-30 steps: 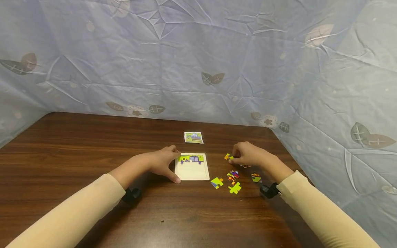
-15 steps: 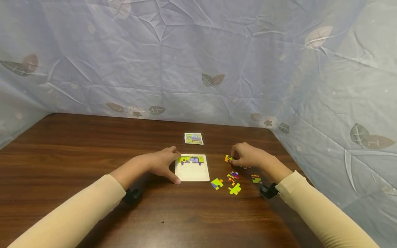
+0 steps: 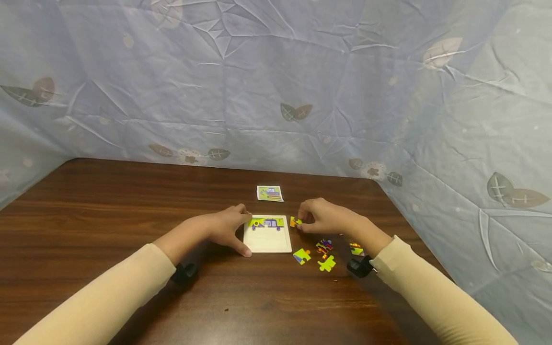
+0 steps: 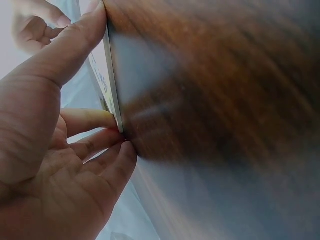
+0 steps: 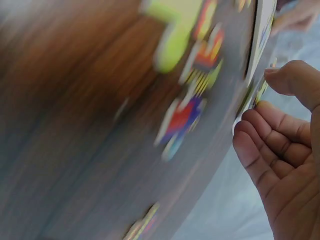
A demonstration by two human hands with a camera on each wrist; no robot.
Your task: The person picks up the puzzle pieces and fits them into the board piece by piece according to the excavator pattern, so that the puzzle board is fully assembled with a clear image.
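A white square puzzle board (image 3: pixel 268 241) lies on the table, its far strip filled with green and purple pieces that show a vehicle. My left hand (image 3: pixel 225 229) holds the board at its left side, thumb at the near corner and fingertips at the far one. In the left wrist view the fingers (image 4: pixel 112 162) bend against the board's edge. Just right of the board, my right hand (image 3: pixel 325 216) pinches a green and orange puzzle piece (image 3: pixel 294 222) between thumb and fingers. The right wrist view shows that piece mostly hidden behind the fingertips.
Loose puzzle pieces lie right of the board: a green and blue one (image 3: pixel 301 256), a plain green one (image 3: pixel 327 263), a red and blue one (image 3: pixel 324 246), and another (image 3: pixel 356 248) near the right wrist. A small picture card (image 3: pixel 269 193) lies behind the board. A patterned cloth (image 3: pixel 258 86) hangs behind.
My right hand has picked up the green and orange piece and carried it left, close to the board's right edge. The left hand and board have stayed in place.
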